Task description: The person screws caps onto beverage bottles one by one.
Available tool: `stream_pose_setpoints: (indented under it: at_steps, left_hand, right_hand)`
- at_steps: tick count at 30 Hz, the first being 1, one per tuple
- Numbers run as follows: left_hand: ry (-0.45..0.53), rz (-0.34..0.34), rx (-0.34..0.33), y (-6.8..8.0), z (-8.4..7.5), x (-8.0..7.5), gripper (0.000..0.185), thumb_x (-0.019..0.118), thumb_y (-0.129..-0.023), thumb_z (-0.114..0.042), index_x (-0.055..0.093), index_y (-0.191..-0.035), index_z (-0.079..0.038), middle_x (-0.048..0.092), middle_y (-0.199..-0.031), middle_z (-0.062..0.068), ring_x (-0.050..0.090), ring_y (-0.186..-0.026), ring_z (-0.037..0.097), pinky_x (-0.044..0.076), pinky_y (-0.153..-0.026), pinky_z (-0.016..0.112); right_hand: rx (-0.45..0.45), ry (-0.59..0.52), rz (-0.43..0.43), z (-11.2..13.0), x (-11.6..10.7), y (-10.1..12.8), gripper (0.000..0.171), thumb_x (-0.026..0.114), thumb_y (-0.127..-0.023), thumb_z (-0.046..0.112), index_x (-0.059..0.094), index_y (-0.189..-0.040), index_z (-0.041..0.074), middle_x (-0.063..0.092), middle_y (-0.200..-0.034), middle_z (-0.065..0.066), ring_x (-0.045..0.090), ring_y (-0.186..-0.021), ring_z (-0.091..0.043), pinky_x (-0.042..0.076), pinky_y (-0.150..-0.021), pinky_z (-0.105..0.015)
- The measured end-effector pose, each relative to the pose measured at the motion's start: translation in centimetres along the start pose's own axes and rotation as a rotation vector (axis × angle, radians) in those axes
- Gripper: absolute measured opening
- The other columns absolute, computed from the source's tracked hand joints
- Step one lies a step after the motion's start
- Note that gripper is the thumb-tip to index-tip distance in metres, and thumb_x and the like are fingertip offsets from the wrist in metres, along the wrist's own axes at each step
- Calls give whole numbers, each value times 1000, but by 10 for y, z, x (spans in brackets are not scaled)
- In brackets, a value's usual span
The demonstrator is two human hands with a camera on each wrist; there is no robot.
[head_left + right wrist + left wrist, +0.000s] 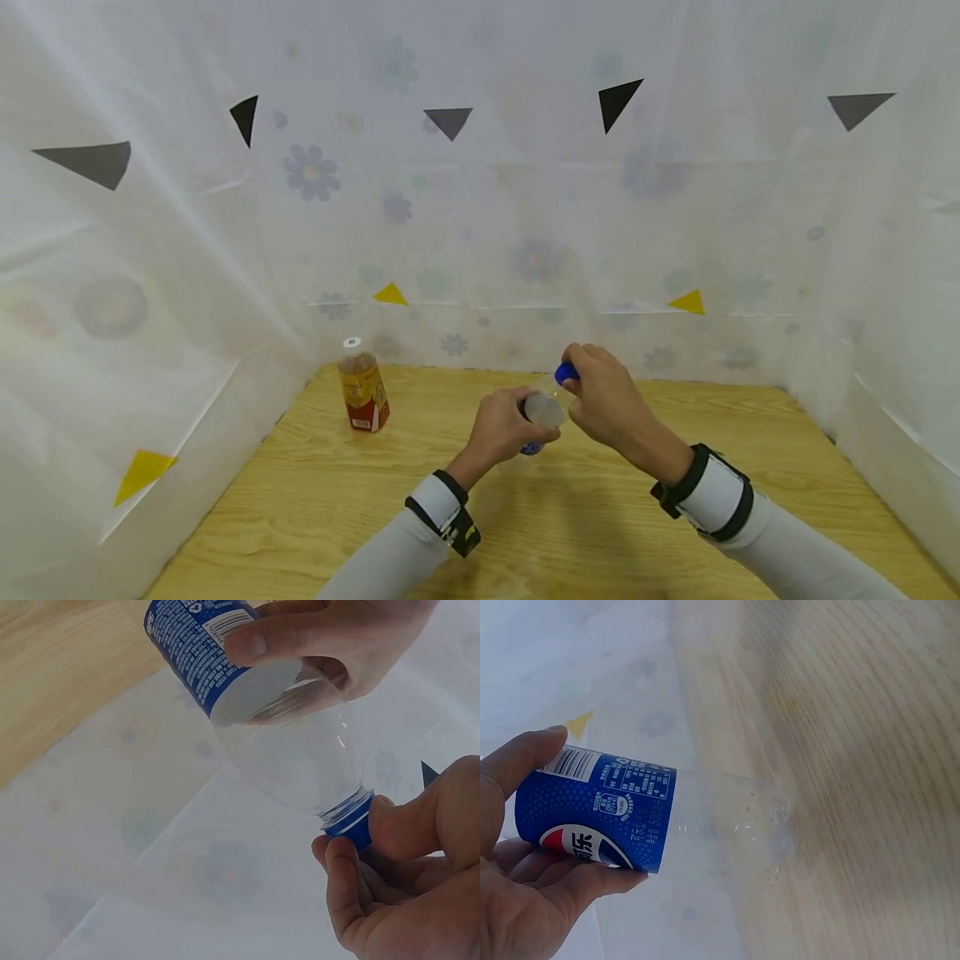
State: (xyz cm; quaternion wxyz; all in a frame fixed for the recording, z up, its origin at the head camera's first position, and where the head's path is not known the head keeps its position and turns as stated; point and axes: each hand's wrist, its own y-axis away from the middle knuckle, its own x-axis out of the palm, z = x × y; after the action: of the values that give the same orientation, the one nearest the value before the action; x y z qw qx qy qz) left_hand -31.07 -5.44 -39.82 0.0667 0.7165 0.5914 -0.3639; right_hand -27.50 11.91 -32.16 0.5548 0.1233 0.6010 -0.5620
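Note:
A clear plastic cola bottle (544, 410) with a blue label (622, 802) is held tilted above the wooden table. My left hand (501, 425) grips it around the label, thumb on one side and fingers on the other. At the neck, my right hand (609, 404) pinches the blue cap (354, 823) between thumb and fingertips. The cap sits at the bottle's mouth, with some of the neck thread showing beside it in the right wrist view. No drink shows through the clear wall.
A drink bottle (363, 392) with a white cap and a yellow and red label stands upright at the table's back left. The wooden table (300, 517) is enclosed by white sheeting (487, 225) with flower prints and black, grey and yellow triangles.

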Motion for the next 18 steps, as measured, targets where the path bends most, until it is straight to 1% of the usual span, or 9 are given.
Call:
stream_pose_setpoints:
  at_steps: [4, 7, 10, 12, 14, 18]
  left_hand:
    - [-14, 9, 0, 0, -1, 0, 54, 89, -77, -32, 70, -122, -8, 75, -105, 11, 72, -87, 22, 57, -66, 28]
    - [-29, 17, -16, -1, -3, -1, 55, 89, -77, -32, 69, -122, -8, 74, -105, 11, 72, -87, 23, 58, -67, 30]
    - [-48, 3, -38, 0, -2, -5, 56, 88, -77, -33, 68, -123, -7, 74, -106, 11, 72, -89, 24, 59, -68, 34]
    - [-52, -30, -52, -1, -1, -12, 57, 87, -77, -33, 68, -124, -7, 73, -106, 12, 71, -89, 25, 59, -68, 36]
    - [-49, -88, -52, -5, 1, -24, 56, 86, -78, -33, 67, -124, -6, 73, -107, 13, 71, -90, 27, 59, -68, 38]
    - [-61, -243, -51, -18, 6, -59, 55, 85, -79, -31, 67, -124, -5, 73, -108, 17, 73, -93, 32, 60, -70, 44]
  right_hand:
    - [-2, -4, -1, 0, -1, 1, 20, 64, -92, -3, 61, -112, -2, 63, -100, -16, 60, -89, -30, 54, -76, -46]
    - [5, -24, 12, 0, -3, 3, 23, 64, -94, 1, 62, -117, -3, 65, -105, -19, 62, -95, -33, 55, -79, -48]
    - [20, -56, 26, 0, -1, 6, 37, 65, -98, 12, 58, -131, -3, 65, -112, -20, 63, -102, -36, 55, -82, -50]
    - [35, -72, 36, -1, 1, 8, 48, 65, -99, 21, 53, -139, -3, 65, -116, -20, 63, -104, -37, 55, -83, -51]
    - [46, -81, 29, -3, 3, 9, 56, 66, -99, 29, 49, -143, -2, 65, -115, -20, 62, -104, -36, 54, -83, -52]
    - [50, -89, 23, -10, 7, 12, 53, 64, -100, 37, 55, -136, -1, 67, -109, -18, 65, -99, -34, 55, -81, -52]
